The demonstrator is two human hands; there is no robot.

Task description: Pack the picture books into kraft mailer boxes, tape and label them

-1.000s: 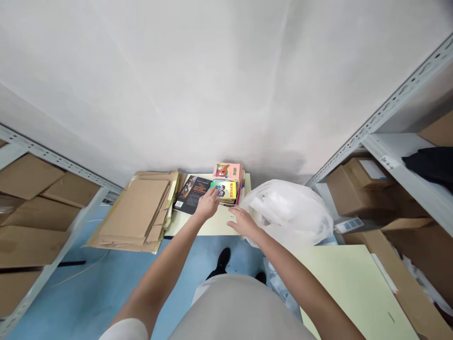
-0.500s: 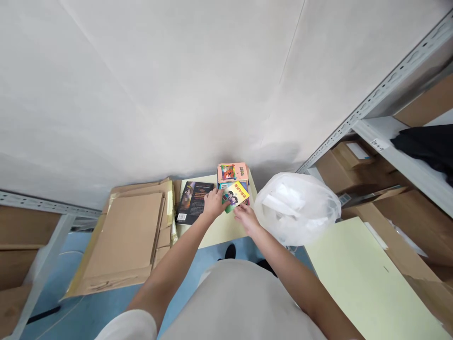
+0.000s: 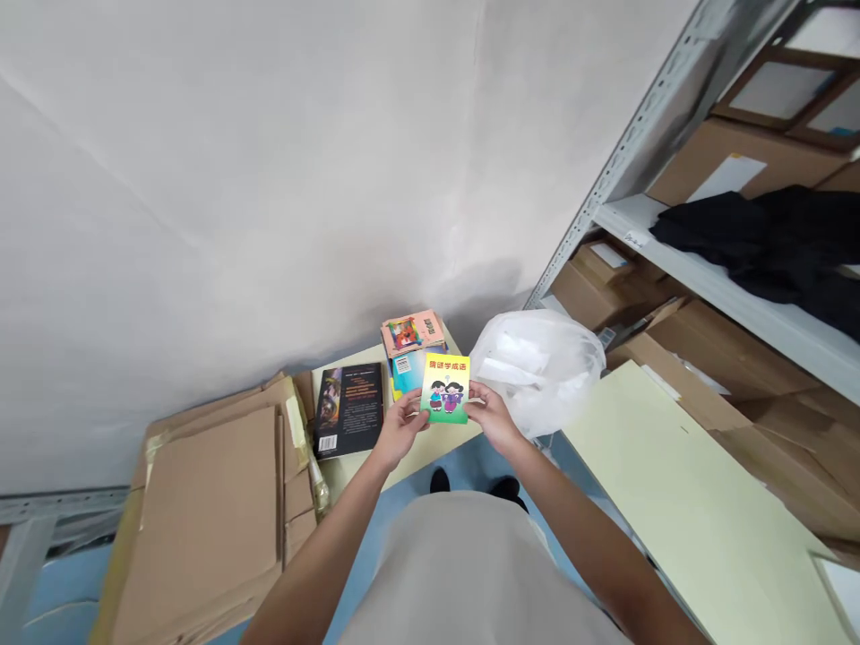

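Observation:
A small yellow-and-green book [image 3: 447,391] with two cartoon children on its cover is held up between my hands, upright to my view. My left hand [image 3: 403,425] grips its lower left edge, thumb on the front. On the opposite edge, my right hand [image 3: 492,416] pinches it the same way. Behind it lies a blue book [image 3: 411,371], partly hidden. Farther back is a stack of pink books [image 3: 415,332] with a colourful picture on top. To the left, a black book [image 3: 350,408] with a barcode lies on the pale yellow table [image 3: 430,445].
Flattened cardboard [image 3: 208,484] is piled at the left. A white translucent plastic bag [image 3: 537,367] stands right of the table. Farther right are a pale yellow board [image 3: 672,475], a metal shelf [image 3: 732,273] with black cloth [image 3: 766,242], and cardboard boxes [image 3: 745,170].
The small yellow-and-green book has been lifted off the stack and straightened toward me. My right hand now grips its right edge, and the view has turned right.

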